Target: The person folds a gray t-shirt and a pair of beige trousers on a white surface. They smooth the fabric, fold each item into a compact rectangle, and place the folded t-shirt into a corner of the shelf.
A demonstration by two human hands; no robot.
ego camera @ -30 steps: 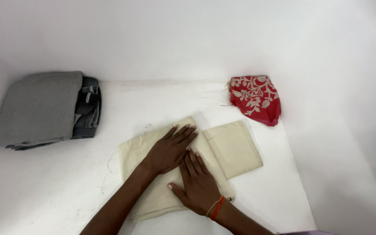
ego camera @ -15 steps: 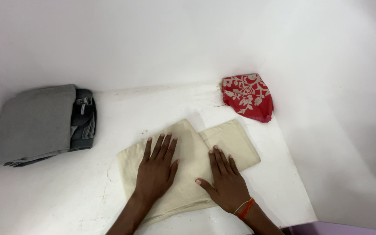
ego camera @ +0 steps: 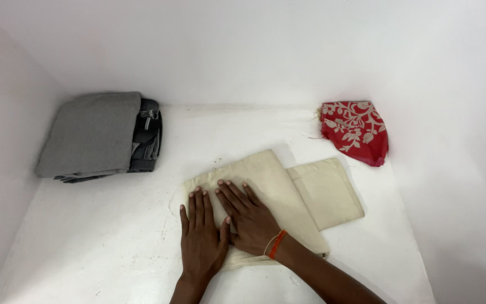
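Both hands lie flat on a folded cream cloth [ego camera: 271, 191] that sits near the middle of the white surface [ego camera: 113, 247]. The left hand [ego camera: 201, 239] presses on the cloth's near-left corner, fingers straight and close together, palm down. The right hand [ego camera: 248, 217] lies just beside it, touching at the thumb side, with its fingers fanned and pointing up and to the left across the cloth; an orange thread band [ego camera: 277, 244] circles its wrist. Neither hand pinches anything — each grip is spread flat, pressing rather than holding.

The cloth shows two layers: a broad upper panel under the hands, and a smaller flap poking out from under it on the right. To the left of the cloth and further back, near the wall, rests a stack of grey folded clothes [ego camera: 99, 135]. To the right of the cloth and further back, tucked in the corner, lies a red cloth with a pale flower pattern [ego camera: 355, 129].

Judging from the flat palms, the step in hand is smoothing the fold just made — pressing out creases. The next move seems to call for a change of grip: fingers must hook an edge of the cloth and lift it without disturbing the layers beneath, keeping the edges lined up.
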